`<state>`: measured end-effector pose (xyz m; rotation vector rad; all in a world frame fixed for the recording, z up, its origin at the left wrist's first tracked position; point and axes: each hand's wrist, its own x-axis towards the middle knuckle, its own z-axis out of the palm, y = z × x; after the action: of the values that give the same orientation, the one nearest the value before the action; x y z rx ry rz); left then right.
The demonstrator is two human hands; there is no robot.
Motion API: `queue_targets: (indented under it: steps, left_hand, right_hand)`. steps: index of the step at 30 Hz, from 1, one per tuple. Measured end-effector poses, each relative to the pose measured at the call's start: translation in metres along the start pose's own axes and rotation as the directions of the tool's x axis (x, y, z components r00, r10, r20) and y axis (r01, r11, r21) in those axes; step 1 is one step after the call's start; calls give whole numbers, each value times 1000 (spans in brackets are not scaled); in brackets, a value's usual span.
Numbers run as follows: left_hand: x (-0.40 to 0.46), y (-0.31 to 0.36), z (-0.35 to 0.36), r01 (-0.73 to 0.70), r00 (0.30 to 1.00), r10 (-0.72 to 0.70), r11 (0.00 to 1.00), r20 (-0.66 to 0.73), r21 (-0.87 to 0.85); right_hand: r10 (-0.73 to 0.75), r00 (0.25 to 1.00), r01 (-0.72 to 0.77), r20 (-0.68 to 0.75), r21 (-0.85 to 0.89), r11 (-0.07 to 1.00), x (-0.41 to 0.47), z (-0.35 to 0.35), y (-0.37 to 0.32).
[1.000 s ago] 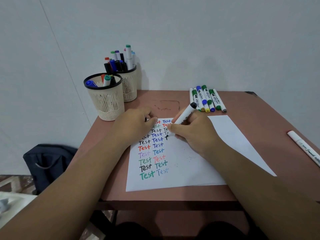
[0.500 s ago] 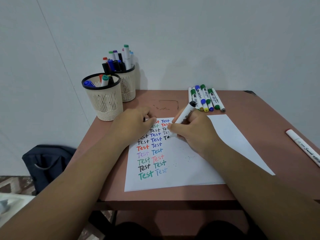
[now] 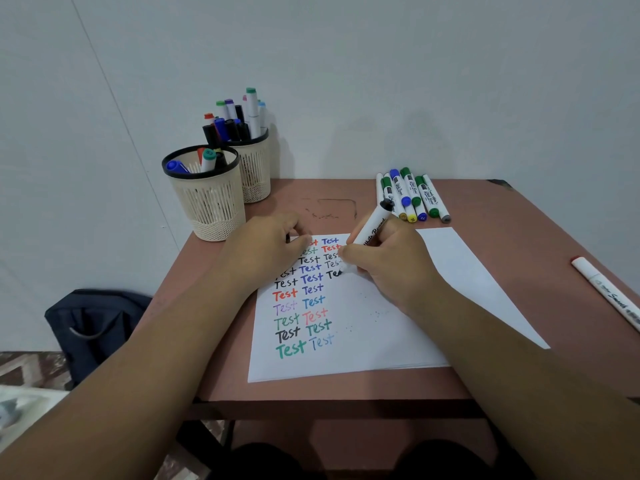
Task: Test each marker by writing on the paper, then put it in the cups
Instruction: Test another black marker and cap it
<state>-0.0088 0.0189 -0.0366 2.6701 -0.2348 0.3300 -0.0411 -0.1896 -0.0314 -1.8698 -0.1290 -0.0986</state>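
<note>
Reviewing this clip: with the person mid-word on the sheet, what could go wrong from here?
The right hand rests on the paper beside the fresh black "Te", so wet ink may smear. The left hand covers earlier words while pinning the sheet; lifting it might let the paper slide. The far cup looks crowded, so another marker may fit poorly.

The paper (image 3: 363, 327) bears "Test" many times in two columns, in several colours. A third column's newest black word reads "Te".
</note>
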Motion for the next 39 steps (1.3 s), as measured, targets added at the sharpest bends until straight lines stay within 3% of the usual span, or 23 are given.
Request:
queue_targets:
  steps: [5, 19, 24, 39]
  left_hand:
    - [1, -1, 1, 3, 1000, -3, 1000, -9, -8]
    - [1, -1, 1, -15, 1000, 15, 1000, -15, -6]
    - [1, -2, 2, -23, 999, 23, 1000, -31, 1]
    - [-1, -1, 1, -11, 1000, 11, 1000, -25, -23]
  right_hand:
    - [4, 999, -2, -51, 24, 1000, 2, -1, 2]
    - [16, 1000, -16, -19, 9, 1000, 3, 0, 2]
    - [23, 996, -19, -89, 37, 999, 3, -1, 4]
    - [56, 997, -54, -52, 46, 997, 4, -2, 2]
